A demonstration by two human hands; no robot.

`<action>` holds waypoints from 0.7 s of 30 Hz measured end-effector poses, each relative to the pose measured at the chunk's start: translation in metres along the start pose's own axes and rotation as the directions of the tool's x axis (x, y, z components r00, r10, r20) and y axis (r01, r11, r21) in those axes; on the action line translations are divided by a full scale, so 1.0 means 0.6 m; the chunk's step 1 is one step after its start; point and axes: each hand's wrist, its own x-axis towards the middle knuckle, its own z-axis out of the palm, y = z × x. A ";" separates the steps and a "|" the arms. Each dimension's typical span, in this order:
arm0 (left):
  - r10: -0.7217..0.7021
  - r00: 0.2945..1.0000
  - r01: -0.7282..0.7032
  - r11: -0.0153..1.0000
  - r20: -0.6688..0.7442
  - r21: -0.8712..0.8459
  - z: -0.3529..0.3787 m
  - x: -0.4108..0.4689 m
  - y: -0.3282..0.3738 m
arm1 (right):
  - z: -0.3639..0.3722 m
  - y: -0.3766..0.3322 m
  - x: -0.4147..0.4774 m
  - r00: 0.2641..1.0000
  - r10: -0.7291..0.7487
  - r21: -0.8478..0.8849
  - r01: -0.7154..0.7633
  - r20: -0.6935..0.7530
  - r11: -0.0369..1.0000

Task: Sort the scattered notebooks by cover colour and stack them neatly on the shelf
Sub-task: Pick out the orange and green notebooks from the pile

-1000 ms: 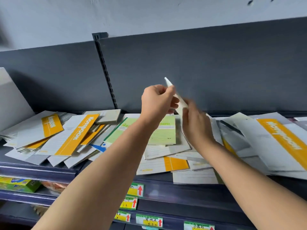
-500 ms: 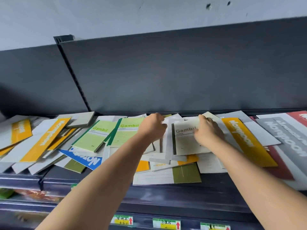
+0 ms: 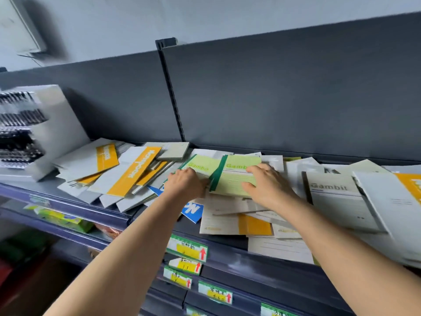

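Observation:
Notebooks lie scattered across the dark shelf [image 3: 227, 252]. Two light green notebooks with dark green spines sit in the middle, one on the left [image 3: 200, 164] and one on the right [image 3: 234, 181]. My left hand [image 3: 184, 185] is curled on the near edge of the green pair, by the right one's spine. My right hand [image 3: 266, 185] lies over the right green notebook, fingers on its cover. White notebooks with orange stripes [image 3: 134, 172] are piled to the left. A grey notebook [image 3: 335, 197] lies to the right, and a blue one [image 3: 193, 209] peeks out under my left wrist.
A white display box of pens [image 3: 57, 124] stands at the shelf's left end. The dark back panel has a slotted upright [image 3: 173, 94]. Price labels [image 3: 186, 248] hang on the shelf fronts below. More white and orange notebooks [image 3: 407, 201] overhang the right side.
Both hands have left the grey notebook, which now lies to the right, and moved onto the green notebooks. A second ago they held a white notebook up in the air.

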 end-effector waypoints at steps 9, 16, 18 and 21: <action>-0.115 0.991 0.098 0.975 -0.075 -0.201 -0.035 0.037 -0.053 | 0.009 -0.017 0.003 0.997 0.077 -0.020 -0.077 0.030 0.997; -0.075 0.955 -0.132 0.756 -0.286 -0.641 -0.092 0.020 0.009 | -0.001 -0.019 0.010 0.984 0.179 0.071 -0.179 -0.006 0.981; -0.047 0.993 -0.051 0.633 -0.104 -0.772 -0.075 0.018 0.037 | -0.008 -0.014 0.009 0.963 0.263 0.150 -0.253 -0.054 0.956; 0.058 0.998 -0.023 0.749 0.030 -0.662 -0.038 0.012 0.059 | -0.012 -0.011 0.004 0.954 0.296 0.159 -0.285 -0.046 0.945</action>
